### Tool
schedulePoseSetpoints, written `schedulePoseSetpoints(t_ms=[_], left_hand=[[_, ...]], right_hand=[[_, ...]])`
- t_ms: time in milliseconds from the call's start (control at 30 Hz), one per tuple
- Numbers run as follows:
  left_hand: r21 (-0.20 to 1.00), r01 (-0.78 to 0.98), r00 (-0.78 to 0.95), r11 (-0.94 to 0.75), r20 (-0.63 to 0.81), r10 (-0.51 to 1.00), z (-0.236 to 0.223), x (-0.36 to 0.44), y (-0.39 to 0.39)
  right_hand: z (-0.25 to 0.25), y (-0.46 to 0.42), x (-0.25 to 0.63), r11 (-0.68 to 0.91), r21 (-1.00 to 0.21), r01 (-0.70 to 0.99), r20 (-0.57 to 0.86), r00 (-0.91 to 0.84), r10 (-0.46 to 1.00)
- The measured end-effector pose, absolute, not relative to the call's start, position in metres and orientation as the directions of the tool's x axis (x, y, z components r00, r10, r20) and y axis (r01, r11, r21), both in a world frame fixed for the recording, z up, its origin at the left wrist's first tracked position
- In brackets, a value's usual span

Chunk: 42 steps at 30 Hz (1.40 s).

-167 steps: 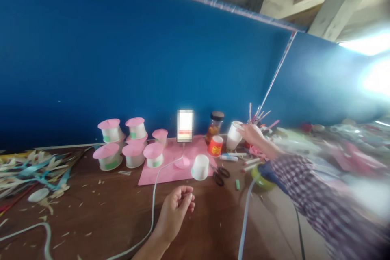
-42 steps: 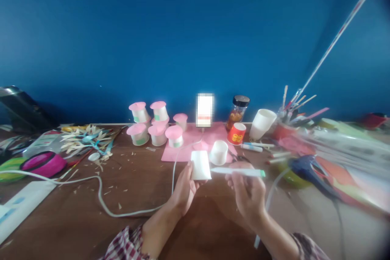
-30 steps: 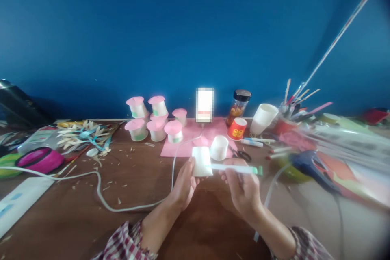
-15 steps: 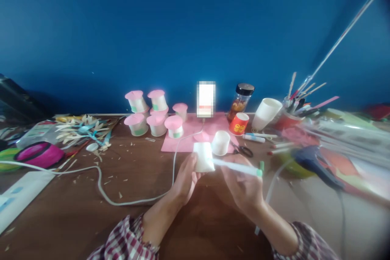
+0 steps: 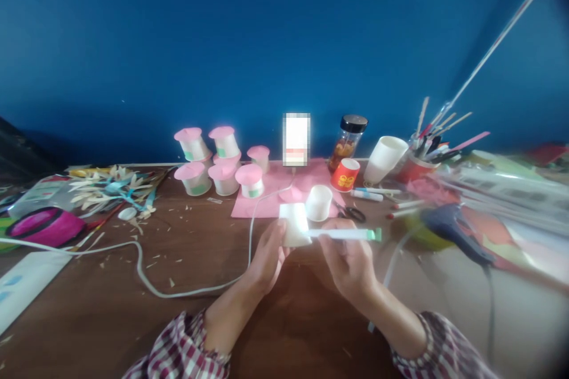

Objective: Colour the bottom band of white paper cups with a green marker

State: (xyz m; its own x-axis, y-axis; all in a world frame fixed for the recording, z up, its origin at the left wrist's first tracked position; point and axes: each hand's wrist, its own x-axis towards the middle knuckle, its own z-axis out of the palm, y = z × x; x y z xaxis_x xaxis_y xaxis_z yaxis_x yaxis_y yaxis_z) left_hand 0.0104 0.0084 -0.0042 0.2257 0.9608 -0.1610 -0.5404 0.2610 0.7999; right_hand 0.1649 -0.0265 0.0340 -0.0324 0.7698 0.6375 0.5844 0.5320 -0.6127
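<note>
1. The person's left forearm slants up and inward from the lower left, ending in a left hand raised above the tabletop.
2. Its fingers are clamped on a white paper cup, the thumb along the left side and others partly hidden beneath.
3. The cup is in front of the pink sheet, just left of the right hand.
4. The right forearm angles in from the lower right, its wrist nearly straight and its hand curled.
5. The right fingers pinch a white marker, held almost level, its green end pointing right.
6. The marker's other end meets the cup's right edge in view; actual contact is unclear.
7. Beyond the hands, a second white cup stands near black-handled scissors.
</note>
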Motion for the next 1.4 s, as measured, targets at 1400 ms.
schedulePoseSetpoints(t_ms=[1400], left_hand=[[0.853, -0.469, 0.225, 0.231, -0.137, 0.965, 0.0006, 0.0104, 0.0047]], right_hand=[[0.0343, -0.0244, 0.1636, 0.543, -0.597, 0.590, 0.644, -0.050, 0.763]])
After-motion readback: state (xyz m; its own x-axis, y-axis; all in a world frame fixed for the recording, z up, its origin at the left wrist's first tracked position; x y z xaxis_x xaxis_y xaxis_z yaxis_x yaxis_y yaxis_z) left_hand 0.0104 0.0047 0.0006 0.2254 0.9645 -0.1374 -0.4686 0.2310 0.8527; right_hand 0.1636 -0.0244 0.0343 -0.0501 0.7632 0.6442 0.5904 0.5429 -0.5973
